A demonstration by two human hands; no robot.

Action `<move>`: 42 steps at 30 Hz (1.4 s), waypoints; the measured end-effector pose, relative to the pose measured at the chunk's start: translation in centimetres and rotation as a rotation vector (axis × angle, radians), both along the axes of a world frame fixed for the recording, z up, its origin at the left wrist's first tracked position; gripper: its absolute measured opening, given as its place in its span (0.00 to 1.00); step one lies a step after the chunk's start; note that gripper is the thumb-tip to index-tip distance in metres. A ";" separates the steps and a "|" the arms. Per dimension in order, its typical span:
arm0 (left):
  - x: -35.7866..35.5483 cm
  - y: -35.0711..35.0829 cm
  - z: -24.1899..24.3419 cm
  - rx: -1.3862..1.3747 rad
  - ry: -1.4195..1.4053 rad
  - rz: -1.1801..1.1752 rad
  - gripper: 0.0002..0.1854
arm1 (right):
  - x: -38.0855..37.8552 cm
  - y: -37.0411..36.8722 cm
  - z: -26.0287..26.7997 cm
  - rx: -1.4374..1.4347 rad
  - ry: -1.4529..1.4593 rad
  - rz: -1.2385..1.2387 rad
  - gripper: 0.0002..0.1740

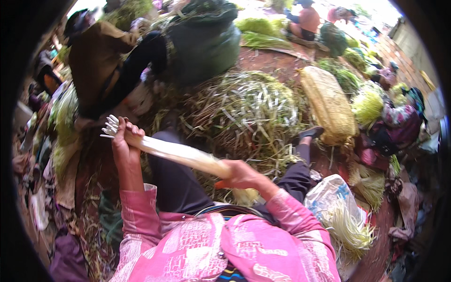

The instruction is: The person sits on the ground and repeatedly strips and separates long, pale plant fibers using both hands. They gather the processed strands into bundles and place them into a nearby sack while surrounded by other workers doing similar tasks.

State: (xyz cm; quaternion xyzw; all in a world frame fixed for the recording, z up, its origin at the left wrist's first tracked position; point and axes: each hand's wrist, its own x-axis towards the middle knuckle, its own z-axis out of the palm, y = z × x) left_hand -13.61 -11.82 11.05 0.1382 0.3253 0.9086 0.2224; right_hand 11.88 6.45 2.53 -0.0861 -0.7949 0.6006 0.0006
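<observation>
A bundle of long white stalks (179, 152) stretches across my lap, tilted down towards the right. My left hand (127, 139) is closed around its left end, where several separate white tips stick out past the fingers. Near the other end, my right hand (241, 176) grips the same bundle, which looks slightly blurred. Something orange shows by the right fingers; I cannot tell what it is. Beyond my hands, between my legs, lies a large heap of pale and green leaf trimmings (246, 112).
A yellow woven sack (327, 102) lies beyond my right foot. Pale stalks (348, 225) rest beside a white plastic sack (331, 194) at my right. A large green sack (204, 46) stands ahead, next to a seated person in brown (95, 60). Other people sit among greens at right.
</observation>
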 end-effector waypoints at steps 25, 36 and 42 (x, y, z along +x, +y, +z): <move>13.7 4.8 2.3 -0.102 0.147 -0.164 0.11 | -5.4 -4.1 5.5 -1.700 0.304 -0.240 0.37; 23.6 15.0 -0.7 -0.317 0.233 -0.882 0.11 | 18.9 7.8 10.4 -0.575 0.992 -1.355 0.15; 27.0 16.8 -3.9 -0.471 0.214 -1.166 0.06 | 39.8 8.5 14.8 -0.207 1.085 -1.901 0.11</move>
